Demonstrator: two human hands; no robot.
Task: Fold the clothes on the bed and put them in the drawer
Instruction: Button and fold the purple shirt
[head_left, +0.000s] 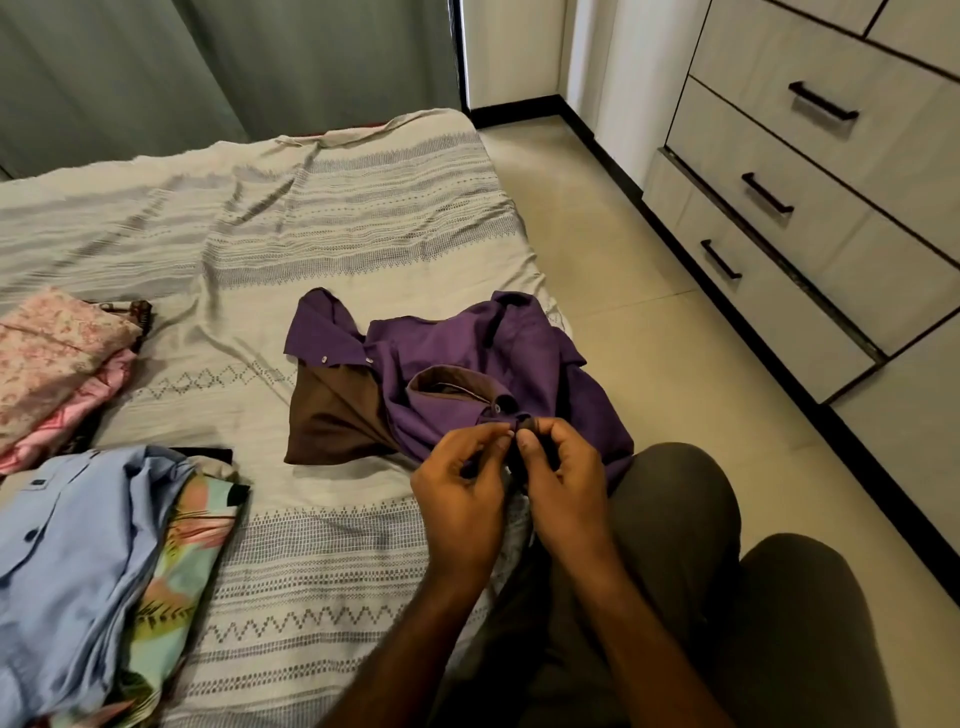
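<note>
A purple shirt (467, 358) with a brown lining lies crumpled near the right edge of the bed (291, 223). My left hand (462, 483) and my right hand (561, 478) are side by side at its near edge, both pinching the fabric at the collar, just below a button. The drawers (810, 171) with black handles stand shut along the right wall.
A light blue shirt (67, 561) lies over a colourful patterned garment (182, 571) at the near left. Pink floral clothes (57, 358) are stacked at the far left. My knees in dark trousers (727, 597) are beside the bed. A tiled floor strip (613, 249) separates bed and drawers.
</note>
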